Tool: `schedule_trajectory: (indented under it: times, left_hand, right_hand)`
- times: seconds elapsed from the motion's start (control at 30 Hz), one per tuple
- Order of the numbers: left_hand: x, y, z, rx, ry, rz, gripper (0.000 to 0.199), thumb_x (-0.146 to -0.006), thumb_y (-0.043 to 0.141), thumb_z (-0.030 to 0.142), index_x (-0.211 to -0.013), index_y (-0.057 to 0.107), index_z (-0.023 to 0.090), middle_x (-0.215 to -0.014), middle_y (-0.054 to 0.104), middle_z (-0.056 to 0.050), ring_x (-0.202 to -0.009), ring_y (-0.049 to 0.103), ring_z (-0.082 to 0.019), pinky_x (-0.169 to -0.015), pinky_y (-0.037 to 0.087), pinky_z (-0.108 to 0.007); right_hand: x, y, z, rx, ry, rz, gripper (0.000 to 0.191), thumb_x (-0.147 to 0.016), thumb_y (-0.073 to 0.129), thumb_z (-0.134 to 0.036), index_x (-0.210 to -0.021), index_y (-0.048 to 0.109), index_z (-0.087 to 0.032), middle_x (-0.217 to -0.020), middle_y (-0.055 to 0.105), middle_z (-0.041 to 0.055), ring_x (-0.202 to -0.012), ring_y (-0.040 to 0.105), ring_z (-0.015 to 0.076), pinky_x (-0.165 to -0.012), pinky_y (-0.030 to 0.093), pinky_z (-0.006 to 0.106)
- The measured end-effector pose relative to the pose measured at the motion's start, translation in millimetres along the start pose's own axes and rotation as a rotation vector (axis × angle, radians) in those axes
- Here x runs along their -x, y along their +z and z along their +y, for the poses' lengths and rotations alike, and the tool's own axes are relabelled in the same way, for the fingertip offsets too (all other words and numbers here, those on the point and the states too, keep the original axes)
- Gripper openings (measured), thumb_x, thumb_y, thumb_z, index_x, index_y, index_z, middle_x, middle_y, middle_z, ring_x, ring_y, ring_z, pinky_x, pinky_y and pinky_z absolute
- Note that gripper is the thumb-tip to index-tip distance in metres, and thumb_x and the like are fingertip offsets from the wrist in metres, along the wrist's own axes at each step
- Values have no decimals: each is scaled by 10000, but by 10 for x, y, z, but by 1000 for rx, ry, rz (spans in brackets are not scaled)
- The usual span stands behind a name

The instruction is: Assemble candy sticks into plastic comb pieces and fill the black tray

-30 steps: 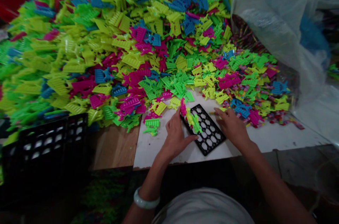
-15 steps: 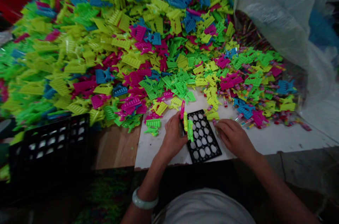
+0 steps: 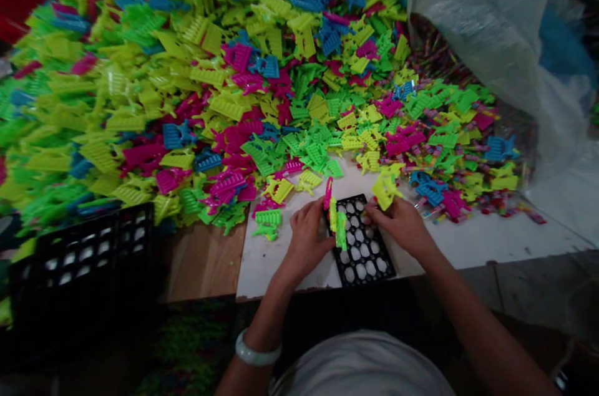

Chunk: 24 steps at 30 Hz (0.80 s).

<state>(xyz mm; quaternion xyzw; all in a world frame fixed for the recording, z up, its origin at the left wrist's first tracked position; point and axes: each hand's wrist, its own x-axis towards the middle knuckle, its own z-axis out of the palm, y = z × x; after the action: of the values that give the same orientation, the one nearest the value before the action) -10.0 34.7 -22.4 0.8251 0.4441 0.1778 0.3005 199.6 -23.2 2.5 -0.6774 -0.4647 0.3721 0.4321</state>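
Note:
A black grid tray [image 3: 360, 252] with rows of rounded openings lies tilted on the white board. My left hand [image 3: 306, 237] grips its left edge, thumb toward me. Beside those fingers, three flat plastic pieces stand on edge along the tray's left side: pink [image 3: 328, 192], yellow [image 3: 332, 214] and green [image 3: 341, 231]. Whether they sit in the openings or lean on the hand is hard to see. My right hand [image 3: 397, 221] is closed on a yellow ribbed plastic piece [image 3: 386, 188], raised by the tray's right edge. Its fingertips are partly blurred.
A large heap of yellow, green, pink and blue plastic pieces [image 3: 163, 78] covers the back and left. Small wrapped sticks [image 3: 510, 212] lie at right, beside a translucent plastic bag [image 3: 472, 15]. More black trays [image 3: 84, 259] stand at left. The white board's front edge [image 3: 290, 290] is close to me.
My right hand has lifted the yellow piece off the board and moved left, toward the tray. The left hand stays at the tray with the three upright pieces.

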Motion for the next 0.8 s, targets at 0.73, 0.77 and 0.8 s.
schedule_trajectory:
  times: [0.73, 0.77, 0.8]
  left_hand:
    - [6, 17, -2, -53, 37, 22, 723, -691, 663, 207, -1351, 369, 189, -1318, 517, -140, -1235, 431, -319, -1007, 327, -499]
    - [7, 19, 0, -52, 40, 23, 720, -692, 664, 210, -1350, 372, 194, -1315, 519, -136, -1234, 432, -315, -1006, 328, -494]
    - [7, 21, 1, -51, 42, 24, 720, -692, 666, 212, -1350, 375, 196, -1313, 520, -133, -1234, 431, -312, -1008, 328, -489]
  right_hand:
    - [-278, 572, -23, 201, -248, 16, 84, -810, 535, -268, -851, 481, -219, -729, 573, -11, -623, 543, 151, -566, 434, 242]
    - [-293, 546, -5, 169, -218, 20, 111, -807, 555, -293, -848, 483, -219, -694, 570, -24, -588, 540, 144, -544, 428, 235]
    - [-308, 520, 13, 150, -202, 22, 131, -802, 570, -311, -844, 487, -218, -672, 569, -31, -567, 542, 139, -532, 425, 230]
